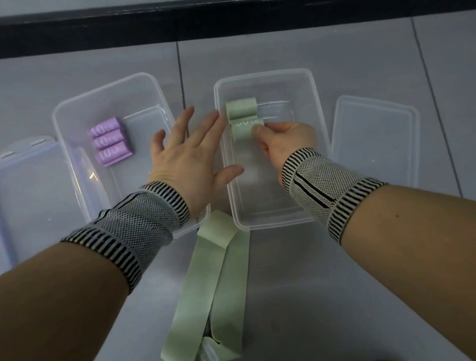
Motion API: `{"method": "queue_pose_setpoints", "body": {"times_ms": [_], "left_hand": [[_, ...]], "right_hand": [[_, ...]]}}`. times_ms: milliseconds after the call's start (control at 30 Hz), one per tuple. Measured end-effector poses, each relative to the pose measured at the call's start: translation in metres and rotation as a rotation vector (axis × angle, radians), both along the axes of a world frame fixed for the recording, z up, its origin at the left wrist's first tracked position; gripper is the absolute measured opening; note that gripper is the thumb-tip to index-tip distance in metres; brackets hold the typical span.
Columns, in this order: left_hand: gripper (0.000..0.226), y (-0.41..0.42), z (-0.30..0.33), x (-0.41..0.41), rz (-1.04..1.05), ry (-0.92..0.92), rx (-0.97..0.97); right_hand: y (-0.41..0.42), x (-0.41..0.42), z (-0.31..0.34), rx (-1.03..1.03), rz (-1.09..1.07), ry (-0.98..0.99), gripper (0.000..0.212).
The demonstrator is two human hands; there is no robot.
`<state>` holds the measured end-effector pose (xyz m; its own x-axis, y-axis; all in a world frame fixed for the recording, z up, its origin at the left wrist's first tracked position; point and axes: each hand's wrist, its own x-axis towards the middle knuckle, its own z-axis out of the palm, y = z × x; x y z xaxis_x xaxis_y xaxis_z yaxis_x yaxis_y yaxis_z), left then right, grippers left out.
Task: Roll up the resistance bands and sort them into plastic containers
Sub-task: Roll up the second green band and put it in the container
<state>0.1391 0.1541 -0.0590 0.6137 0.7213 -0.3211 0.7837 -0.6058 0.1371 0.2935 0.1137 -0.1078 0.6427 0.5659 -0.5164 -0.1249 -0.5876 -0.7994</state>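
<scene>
On the desk point(303, 305): right box point(315, 107), two rolled green bands, right hand point(285, 140) pinching the nearer roll point(244, 129); left box point(133, 85), three purple rolls point(109, 141); left hand point(190, 156) spread, holding nothing; unrolled green band point(212, 286) nearby; two lids.

Bare forearms, each wearing a grey mesh wrist wrap point(135, 220) with black-and-white striped edges.
</scene>
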Motion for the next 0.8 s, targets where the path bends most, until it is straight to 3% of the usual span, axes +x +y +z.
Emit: {"method": "queue_pose_setpoints", "body": {"times_ms": [333,667,800], "left_hand": [[0.082,0.000,-0.004,-0.001,0.002,-0.021,-0.044],[0.082,0.000,-0.006,-0.004,0.008,-0.036,-0.063],[0.081,0.000,-0.005,-0.003,0.009,-0.037,-0.061]], "right_hand": [[0.010,-0.008,0.003,-0.067,0.105,-0.209,0.026],[0.008,-0.009,-0.005,-0.092,0.085,-0.213,0.026],[0.012,-0.009,-0.008,-0.153,0.230,-0.410,0.031]]}}
